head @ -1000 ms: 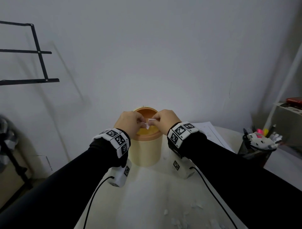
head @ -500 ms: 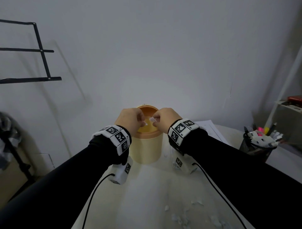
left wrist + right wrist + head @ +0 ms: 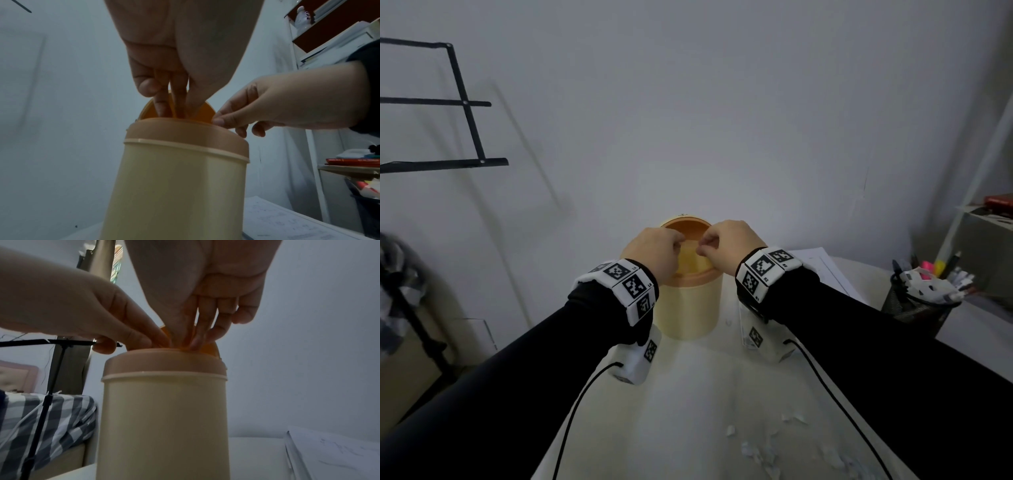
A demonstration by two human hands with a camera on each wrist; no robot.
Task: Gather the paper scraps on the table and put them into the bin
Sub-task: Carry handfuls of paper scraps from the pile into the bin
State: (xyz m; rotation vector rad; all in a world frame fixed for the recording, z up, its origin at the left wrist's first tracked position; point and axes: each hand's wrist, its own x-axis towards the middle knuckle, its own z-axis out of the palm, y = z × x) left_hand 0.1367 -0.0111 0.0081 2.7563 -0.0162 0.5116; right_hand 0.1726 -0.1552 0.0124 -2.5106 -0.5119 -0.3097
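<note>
The cream bin (image 3: 690, 308) with its brown lid (image 3: 185, 129) stands at the far middle of the white table (image 3: 705, 394). Both hands hover over its opening, where the orange flap (image 3: 203, 112) is tipped up. My left hand (image 3: 674, 241) points its bunched fingers down into the opening, and the rim hides their tips. My right hand (image 3: 705, 246) has thumb and forefinger tips together at the lid's edge, with no paper seen between them. Several white paper scraps (image 3: 756, 452) lie on the near part of the table.
A black mesh pen holder (image 3: 921, 301) stands at the right, and printed sheets (image 3: 822, 270) lie behind my right wrist. A shelf unit (image 3: 989, 219) is at the far right. The table's left edge drops off beside my left forearm. The wall is close behind the bin.
The white scrap held between my fingertips over the bin is no longer in sight. Both hands have dipped slightly towards the opening.
</note>
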